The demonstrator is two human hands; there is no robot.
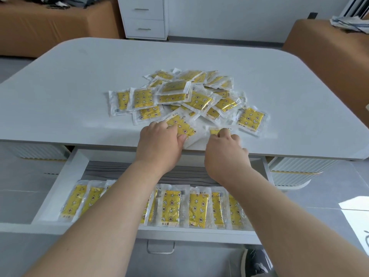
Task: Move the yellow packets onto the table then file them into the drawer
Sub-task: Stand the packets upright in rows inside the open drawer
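A loose pile of yellow packets [191,92] in clear wrappers lies on the white table [69,86]. At the pile's near edge my left hand [159,140] grips one yellow packet [180,124], thumb under its corner. My right hand [225,148] pinches another yellow packet [214,131] close to the table's front edge; most of that packet is hidden by my fingers. Below the tabletop the white drawer [60,182] stands pulled out, with a row of several yellow packets [197,208] filed upright along its front. My forearms hide part of the row.
A grey liner [111,168] covers the back of the drawer. A metal handle [160,249] hangs on the drawer front. A shoe [255,260] shows on the floor at lower right. A white drawer cabinet [144,17] and brown benches [50,27] stand beyond the table.
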